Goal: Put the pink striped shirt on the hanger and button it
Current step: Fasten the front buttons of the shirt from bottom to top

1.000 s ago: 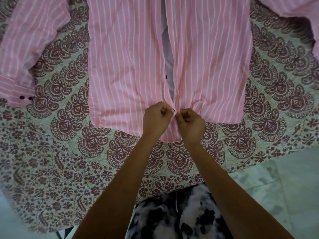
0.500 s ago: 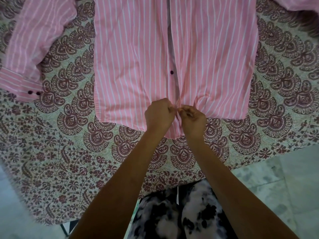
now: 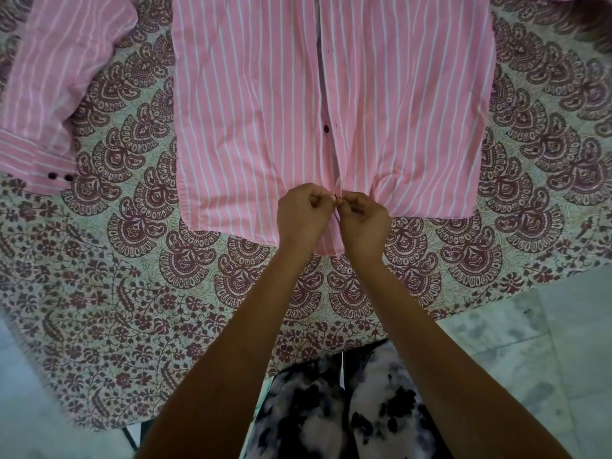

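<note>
The paisley-printed cloth (image 3: 109, 266) fills most of the view, and the pink striped shirt (image 3: 248, 111) lies flat on it, front up, with the hem on the near side and one sleeve (image 3: 66, 61) flung out to the left. A second ago the two front panels stood apart in a long gap that showed the pale inside. Now their edges run almost together down to the hem, so the lower front seems to be getting drawn shut for buttoning. The left hand (image 3: 303, 215) and right hand (image 3: 364, 220) have kept to the same spot just above the hem. Their fingers are curled, and thumb and forefinger tips pinch the two front edges where they meet, the fabric puckering to the right of them. One dark button (image 3: 326, 128) farther up now shows whole on the left edge and looks unfastened; two cuff buttons (image 3: 59, 176) sit at the sleeve end. Between the fingertips the lowest button is too small and too covered to tell whether it is through its hole. The collar and shoulders are cut off at the far edge, so no hanger can be seen.
</note>
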`<act>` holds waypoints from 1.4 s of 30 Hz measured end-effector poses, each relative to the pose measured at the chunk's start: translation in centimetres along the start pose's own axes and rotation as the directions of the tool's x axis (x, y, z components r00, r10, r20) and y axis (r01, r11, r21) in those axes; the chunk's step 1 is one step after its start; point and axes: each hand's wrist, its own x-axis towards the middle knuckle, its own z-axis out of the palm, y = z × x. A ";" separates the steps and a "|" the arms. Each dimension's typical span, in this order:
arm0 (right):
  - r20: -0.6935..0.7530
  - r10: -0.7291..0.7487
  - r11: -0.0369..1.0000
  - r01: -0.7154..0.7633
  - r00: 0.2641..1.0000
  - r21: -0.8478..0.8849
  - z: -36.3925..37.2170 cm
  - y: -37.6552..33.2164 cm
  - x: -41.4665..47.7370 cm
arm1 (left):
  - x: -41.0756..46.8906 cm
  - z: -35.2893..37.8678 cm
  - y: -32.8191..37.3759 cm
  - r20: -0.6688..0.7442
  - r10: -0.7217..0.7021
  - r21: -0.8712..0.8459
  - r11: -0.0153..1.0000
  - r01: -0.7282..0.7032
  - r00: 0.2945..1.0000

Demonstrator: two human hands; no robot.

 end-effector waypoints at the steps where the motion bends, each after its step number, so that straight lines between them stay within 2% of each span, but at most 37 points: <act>1: 0.014 0.006 1.000 -0.006 1.000 0.025 0.0 0.1 0.0 | 0.1 -0.1 -0.1 0.031 -0.029 -0.070 0.997 0.031 0.999; 4: 0.068 -0.001 0.999 -0.002 0.998 0.051 -0.2 0.3 0.1 | 0.5 -0.6 -0.6 0.131 -0.070 -0.204 0.974 0.096 0.989; 7: 0.157 0.004 0.986 -0.030 0.988 0.165 -0.7 0.2 0.2 | 0.8 -1.0 -0.8 0.178 -0.071 -0.223 0.968 0.111 0.981; 10: 0.197 0.024 0.957 -0.080 0.980 0.280 -0.9 -0.2 0.2 | 0.9 -1.2 -0.7 0.181 -0.057 -0.205 0.974 0.094 0.982; 13: 0.177 0.045 0.959 -0.092 0.983 0.269 -0.4 -0.1 0.4 | 0.9 -1.2 -0.5 0.139 -0.051 -0.180 0.981 0.075 0.989; 17: 0.135 -0.002 0.982 -0.024 0.991 0.190 0.3 0.4 1.0 | 1.0 -1.1 -0.6 0.096 -0.070 -0.162 0.983 0.085 0.993; 20: 0.106 -0.202 0.977 0.208 0.974 -0.046 0.4 0.6 0.8 | 1.2 -0.8 -1.1 0.119 -0.116 -0.224 0.964 0.141 0.986; 23: 0.087 -0.350 0.909 0.360 0.933 -0.208 0.4 1.2 0.8 | 0.8 -0.6 -0.9 0.190 -0.223 -0.372 0.885 0.280 0.956; 27: 0.090 -0.396 0.878 0.406 0.914 -0.253 0.7 1.6 0.4 | 0.9 -0.2 -0.6 0.204 -0.329 -0.530 0.754 0.387 0.922; 29: 0.049 -0.343 0.924 0.347 0.938 -0.162 0.8 1.7 0.3 | 1.2 0.1 -0.6 0.217 -0.359 -0.542 0.729 0.418 0.908; 32: 0.010 -0.135 0.990 0.134 0.991 0.035 1.2 2.1 0.9 | 1.3 0.9 -1.2 0.117 -0.340 -0.506 0.788 0.351 0.933; 36: 0.142 0.088 0.949 -0.126 0.986 0.289 1.5 1.9 0.9 | 1.5 1.6 -2.4 -0.043 -0.258 -0.408 0.886 0.219 0.965; 38: 0.247 0.201 0.887 -0.283 0.948 0.364 1.2 1.4 1.0 | 1.4 1.8 -2.7 -0.091 -0.128 -0.271 0.958 0.099 0.988; 39: 0.298 0.258 0.851 -0.362 0.919 0.380 1.0 1.0 1.2 | 1.4 1.7 -2.8 -0.112 -0.018 -0.162 0.987 0.000 0.994; 40: 0.341 0.303 0.819 -0.426 0.890 0.385 0.8 0.7 1.5 | 1.4 1.6 -2.9 -0.126 0.120 -0.056 0.990 -0.128 0.985; 42: 0.388 0.349 0.794 -0.489 0.853 0.362 0.6 0.1 2.0 | 1.6 1.2 -3.0 -0.098 0.387 0.165 0.915 -0.368 0.917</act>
